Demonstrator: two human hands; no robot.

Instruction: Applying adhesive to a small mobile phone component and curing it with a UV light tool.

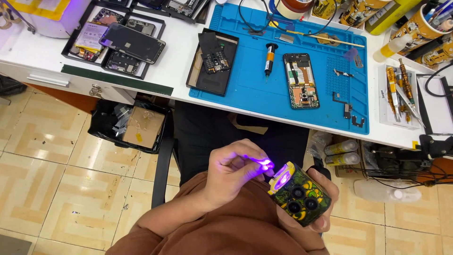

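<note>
White workbench [179, 71] spans the upper view, above beige tiled floor [52, 156]. On it lies a blue work mat [255, 89] carrying 1 opened phone [301, 80] and 1 glue syringe [269, 58]; black trays of phone parts [115, 40] sit to its left. A black bin [134, 125] stands under the bench edge. Below, over the lap, the right hand [314, 208] is wrapped around a patterned camera module [299, 193]. The left hand [233, 170] pinches a small violet light [264, 164], its tip just beside the module's top edge.

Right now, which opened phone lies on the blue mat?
The upright opened phone with exposed boards at the blue silicone mat's middle; the others sit in black trays.
</note>
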